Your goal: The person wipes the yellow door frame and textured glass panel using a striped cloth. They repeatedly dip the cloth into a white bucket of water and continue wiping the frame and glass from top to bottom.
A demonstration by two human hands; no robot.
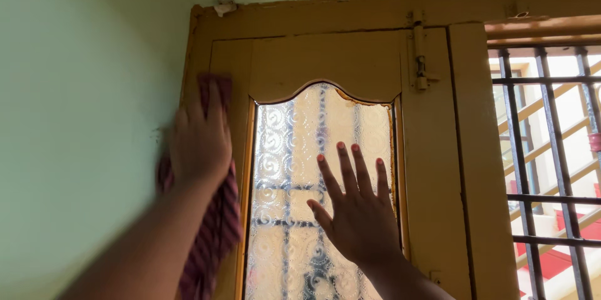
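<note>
Against window shutter frame's left edge, left hand fingers press maroon striped cloth, crumpled, hanging; right hand fingers spread flat on patterned frosted glass.

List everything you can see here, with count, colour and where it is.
Window shutter: one, tan wood, centre, shut.
Patterned glass pane: one, frosted, set in the shutter.
Latch bolt: one, tan, shutter's upper right.
Window frame: one, tan wood, around shutter.
Grille bars: several, dark metal, right opening.
Wall: pale green, left.
Cloth: one, maroon striped, under the left hand against the frame's left edge.
Left hand: pressing the cloth on the frame.
Right hand: open, flat on the glass.
</note>
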